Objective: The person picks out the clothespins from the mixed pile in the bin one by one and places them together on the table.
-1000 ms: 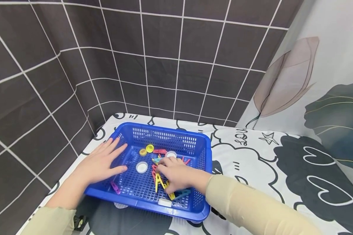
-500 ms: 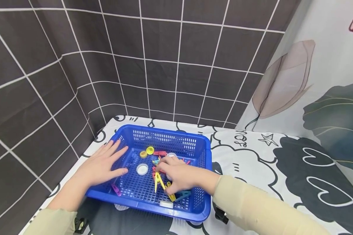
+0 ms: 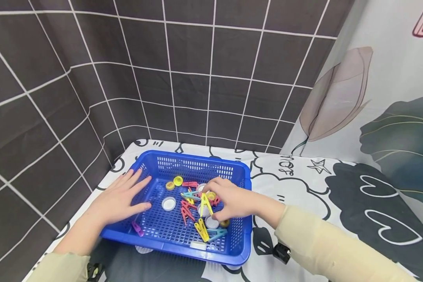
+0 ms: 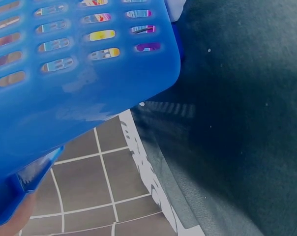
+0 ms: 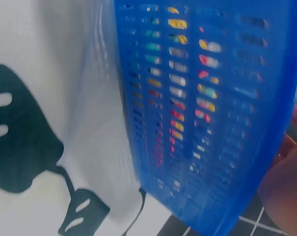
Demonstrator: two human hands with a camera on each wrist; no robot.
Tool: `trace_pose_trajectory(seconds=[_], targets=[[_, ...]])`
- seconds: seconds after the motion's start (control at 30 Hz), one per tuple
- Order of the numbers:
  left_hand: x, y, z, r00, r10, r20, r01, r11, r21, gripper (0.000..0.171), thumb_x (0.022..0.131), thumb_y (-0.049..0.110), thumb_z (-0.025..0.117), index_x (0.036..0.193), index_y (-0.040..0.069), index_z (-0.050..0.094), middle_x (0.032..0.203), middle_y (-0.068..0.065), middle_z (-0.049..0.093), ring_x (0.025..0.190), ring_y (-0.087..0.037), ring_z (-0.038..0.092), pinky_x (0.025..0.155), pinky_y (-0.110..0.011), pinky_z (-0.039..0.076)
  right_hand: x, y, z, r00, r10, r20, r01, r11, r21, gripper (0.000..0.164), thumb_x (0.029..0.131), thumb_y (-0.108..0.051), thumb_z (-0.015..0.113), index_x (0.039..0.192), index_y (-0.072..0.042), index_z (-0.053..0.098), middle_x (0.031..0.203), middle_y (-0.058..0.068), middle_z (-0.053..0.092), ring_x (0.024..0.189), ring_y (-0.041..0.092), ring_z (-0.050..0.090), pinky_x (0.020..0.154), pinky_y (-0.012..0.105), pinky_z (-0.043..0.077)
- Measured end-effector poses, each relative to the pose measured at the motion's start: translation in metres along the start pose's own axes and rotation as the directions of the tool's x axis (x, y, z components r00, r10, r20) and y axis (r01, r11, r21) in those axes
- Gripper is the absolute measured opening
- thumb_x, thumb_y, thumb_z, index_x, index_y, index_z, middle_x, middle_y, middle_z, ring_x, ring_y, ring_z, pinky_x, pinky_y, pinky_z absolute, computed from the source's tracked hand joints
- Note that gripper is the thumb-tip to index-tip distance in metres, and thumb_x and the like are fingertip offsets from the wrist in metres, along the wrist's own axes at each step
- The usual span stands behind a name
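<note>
A blue plastic basket (image 3: 176, 244) with perforated walls holds clothespins and round caps. My left hand (image 3: 118, 197) rests with fingers spread over its left rim. Inside, toward the right, my right hand (image 3: 229, 197) pinches a yellow clothespin (image 3: 205, 203) between fingers and thumb. Below it lie another yellow clothespin (image 3: 201, 230) and a teal clothespin (image 3: 216, 234). Red clothespins (image 3: 186, 211) and a light blue clothespin (image 3: 190, 195) are just left of the hand. In the right wrist view, the basket wall (image 5: 188, 98) hides most of that hand.
A purple clothespin (image 3: 137, 228) lies at the basket's left. White caps (image 3: 169, 203) and yellow caps (image 3: 178, 180) are spread over its floor. The basket stands on a patterned white cloth (image 3: 289, 188), against a dark grid-lined curtain (image 3: 190, 90) behind and left.
My right hand has moved right and slightly up with the yellow clothespin, uncovering red clothespins and caps under it. My left hand has stayed on the rim.
</note>
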State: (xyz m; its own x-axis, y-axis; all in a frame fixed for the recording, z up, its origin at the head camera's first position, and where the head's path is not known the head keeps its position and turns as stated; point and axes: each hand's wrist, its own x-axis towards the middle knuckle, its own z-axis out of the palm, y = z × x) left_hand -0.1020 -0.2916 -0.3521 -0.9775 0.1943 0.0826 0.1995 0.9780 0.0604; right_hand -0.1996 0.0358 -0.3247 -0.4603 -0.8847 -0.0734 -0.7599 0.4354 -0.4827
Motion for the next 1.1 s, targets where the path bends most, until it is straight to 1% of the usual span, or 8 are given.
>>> trace_pose_trajectory(seconds=[0.27,0.43,0.5,0.7,0.8,0.9,1.1], targets=[[0.0,0.0,-0.001,1.0,0.0,0.0,0.0,1.0,-0.001,0.078,0.085,0.057,0.056,0.144,0.009,0.039,0.15,-0.024,0.023,0.138,-0.043,0.015,0.11,-0.055,0.015,-0.012,0.01,-0.017,0.998,0.036,-0.053,-0.034,0.999,0.035,0.059,0.077,-0.028,0.072,0.128,-0.012,0.046,0.129,0.006,0.047,0.12,0.022,0.04,0.095,0.047,0.042],[0.0,0.0,-0.001,1.0,0.003,-0.004,-0.003,1.0,-0.002,0.078,0.085,0.057,0.057,0.143,0.009,0.039,0.15,-0.024,0.023,0.138,-0.043,0.016,0.109,-0.055,0.016,-0.017,0.017,-0.022,0.996,0.028,-0.084,-0.024,0.998,0.05,0.059,0.077,-0.026,0.071,0.128,-0.008,0.047,0.125,0.008,0.051,0.118,0.024,0.043,0.096,0.05,0.041],[0.0,0.001,-0.001,1.0,0.003,-0.005,-0.003,1.0,-0.002,0.078,0.085,0.057,0.057,0.143,0.009,0.039,0.15,-0.024,0.023,0.137,-0.044,0.016,0.109,-0.056,0.016,-0.019,0.021,-0.023,0.996,0.031,-0.085,-0.026,0.998,0.063,0.058,0.077,-0.025,0.071,0.127,-0.007,0.047,0.124,0.009,0.052,0.115,0.024,0.044,0.096,0.049,0.042],[0.0,0.002,-0.002,1.0,0.004,-0.005,-0.004,1.0,-0.006,0.077,0.085,0.056,0.057,0.143,0.009,0.039,0.15,-0.024,0.023,0.138,-0.043,0.016,0.109,-0.055,0.015,-0.03,0.03,-0.03,0.993,0.04,-0.111,-0.031,0.997,0.076,0.057,0.078,-0.026,0.07,0.126,-0.006,0.047,0.122,0.008,0.052,0.112,0.024,0.048,0.095,0.046,0.043],[0.001,0.002,-0.002,1.0,0.003,-0.004,-0.003,1.0,-0.006,0.078,0.085,0.057,0.057,0.143,0.009,0.039,0.15,-0.024,0.023,0.138,-0.043,0.016,0.109,-0.055,0.015,-0.037,0.035,-0.036,0.989,0.064,-0.131,-0.053,0.995,0.085,0.057,0.078,-0.026,0.07,0.127,-0.006,0.046,0.123,0.007,0.051,0.114,0.025,0.048,0.096,0.046,0.043],[0.001,0.002,-0.003,1.0,0.003,-0.004,-0.003,1.0,-0.006,0.078,0.085,0.057,0.057,0.143,0.009,0.039,0.15,-0.024,0.023,0.138,-0.043,0.016,0.109,-0.055,0.015,-0.044,0.039,-0.041,0.985,0.089,-0.148,-0.074,0.992,0.103,0.056,0.079,-0.026,0.071,0.126,-0.008,0.045,0.123,0.006,0.051,0.115,0.026,0.047,0.096,0.047,0.042],[0.001,0.001,-0.003,1.0,0.018,-0.015,-0.018,1.0,-0.01,0.077,0.085,0.055,0.058,0.143,0.008,0.04,0.149,-0.025,0.024,0.137,-0.044,0.017,0.109,-0.056,0.016,-0.058,0.053,-0.04,0.977,0.1,-0.188,-0.073,0.986,0.148,0.055,0.079,-0.022,0.072,0.125,-0.008,0.046,0.121,0.006,0.052,0.116,0.03,0.047,0.094,0.052,0.041]])
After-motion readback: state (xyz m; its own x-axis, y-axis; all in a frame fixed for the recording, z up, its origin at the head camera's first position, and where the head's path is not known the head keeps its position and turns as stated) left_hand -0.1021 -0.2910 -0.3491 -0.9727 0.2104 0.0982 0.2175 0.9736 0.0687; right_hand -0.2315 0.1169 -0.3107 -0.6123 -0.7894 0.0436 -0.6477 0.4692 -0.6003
